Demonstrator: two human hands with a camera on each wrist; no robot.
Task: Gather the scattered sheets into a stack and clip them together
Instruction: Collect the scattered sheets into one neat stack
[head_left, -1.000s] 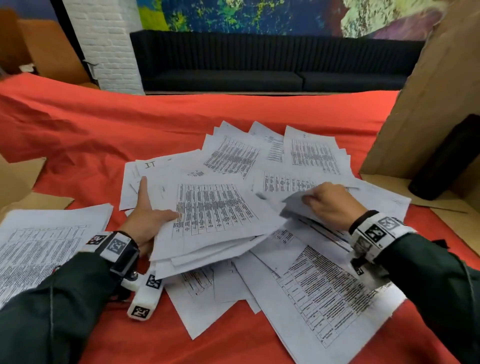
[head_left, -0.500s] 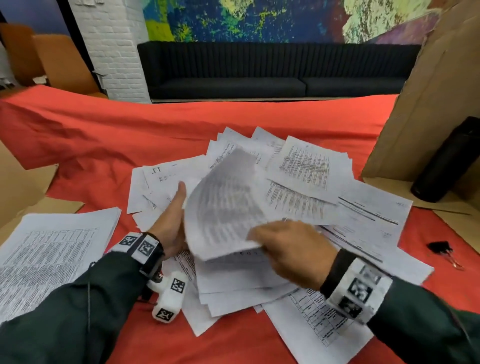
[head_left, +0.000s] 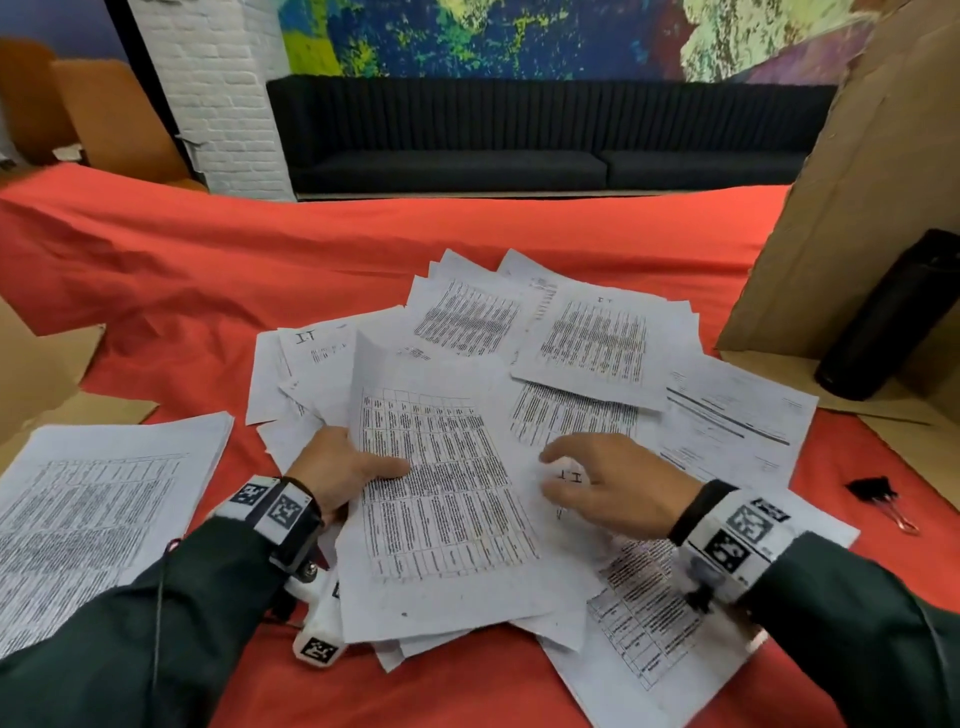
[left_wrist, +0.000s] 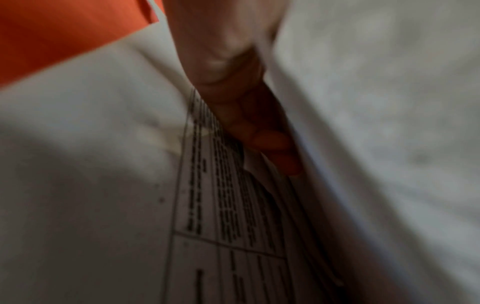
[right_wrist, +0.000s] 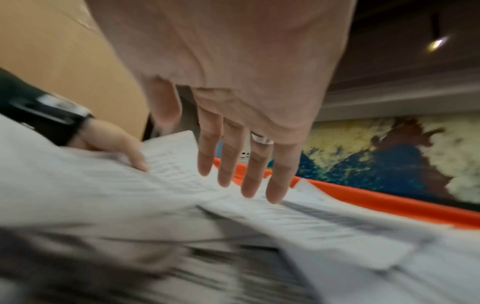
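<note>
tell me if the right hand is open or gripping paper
Open. The right hand hovers over the scattered sheets with straight, spread fingers, holding nothing.

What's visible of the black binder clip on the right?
The small black binder clip lies on the red cloth at the table's right edge, its thin wire handles pointing toward the viewer. It sits apart from the scattered white printed sheets; neither hand touches it. Blur hides finer detail.

i see scattered sheets (head_left: 582, 343) mid-surface, a separate stack (head_left: 88, 499) to their left, a binder clip (head_left: 878, 499) to their right, a bottle (head_left: 893, 317) behind it.
</note>
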